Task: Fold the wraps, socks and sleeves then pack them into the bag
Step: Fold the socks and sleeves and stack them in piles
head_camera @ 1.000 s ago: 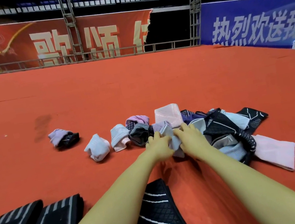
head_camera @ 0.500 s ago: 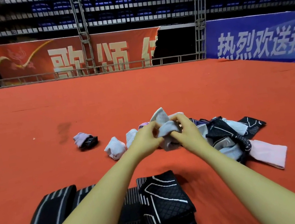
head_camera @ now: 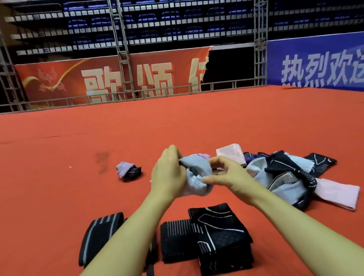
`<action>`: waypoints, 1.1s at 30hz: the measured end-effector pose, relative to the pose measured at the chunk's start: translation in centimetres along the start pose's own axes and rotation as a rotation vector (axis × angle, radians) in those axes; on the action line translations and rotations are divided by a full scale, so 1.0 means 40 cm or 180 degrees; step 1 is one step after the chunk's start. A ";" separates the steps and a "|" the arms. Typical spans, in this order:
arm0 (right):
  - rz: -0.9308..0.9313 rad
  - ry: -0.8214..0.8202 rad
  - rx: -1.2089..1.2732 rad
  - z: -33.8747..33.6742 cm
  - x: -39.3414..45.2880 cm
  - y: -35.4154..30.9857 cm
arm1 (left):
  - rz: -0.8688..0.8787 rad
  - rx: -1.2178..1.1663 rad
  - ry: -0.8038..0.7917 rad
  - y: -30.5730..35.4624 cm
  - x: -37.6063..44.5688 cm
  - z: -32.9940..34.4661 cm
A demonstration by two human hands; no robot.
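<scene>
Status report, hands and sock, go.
Left hand and right hand both grip the light blue sock, lifted off the carpet. Nothing blocking.

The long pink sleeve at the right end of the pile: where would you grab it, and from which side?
Take the pink sleeve by its free near-right end, coming from the right. That end lies flat on the red carpet with nothing on it, while its other end runs under the dark pieces of the pile, so pulling rightwards should probably slide it free.

Pale blue-grey sock point(head_camera: 198, 175), seemingly half-rolled, held above the red carpet point(head_camera: 39, 185).
</scene>
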State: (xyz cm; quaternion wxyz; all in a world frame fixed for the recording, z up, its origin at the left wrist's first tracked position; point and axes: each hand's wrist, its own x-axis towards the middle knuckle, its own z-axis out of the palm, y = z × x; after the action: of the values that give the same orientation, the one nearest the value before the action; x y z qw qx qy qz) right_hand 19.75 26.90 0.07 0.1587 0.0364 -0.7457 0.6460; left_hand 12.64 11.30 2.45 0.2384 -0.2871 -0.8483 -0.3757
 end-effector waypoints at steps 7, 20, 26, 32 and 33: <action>-0.0407 0.1200 -0.0577 0.037 0.015 -0.028 | -0.0023 -0.0283 -0.0806 0.007 -0.032 -0.033; -0.0560 0.1153 -0.0519 0.052 -0.005 -0.076 | -0.0282 -0.1497 -0.0953 0.014 -0.020 -0.068; -0.0042 -0.0082 0.0681 0.020 -0.022 -0.061 | -0.0506 -0.0738 0.0035 0.005 -0.021 -0.060; -0.0055 0.0353 -0.0109 0.024 -0.035 -0.077 | -0.0576 0.0345 0.0184 0.000 -0.042 -0.054; -0.0129 0.0544 -0.0324 0.025 -0.033 -0.078 | -0.0535 0.0441 0.0160 0.003 -0.044 -0.056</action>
State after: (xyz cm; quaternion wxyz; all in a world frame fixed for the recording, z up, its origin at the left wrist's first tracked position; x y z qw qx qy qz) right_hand 21.62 25.20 2.54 0.2364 -0.0118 -0.7605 0.6047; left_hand 14.40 9.10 2.77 0.2465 -0.1883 -0.8871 -0.3418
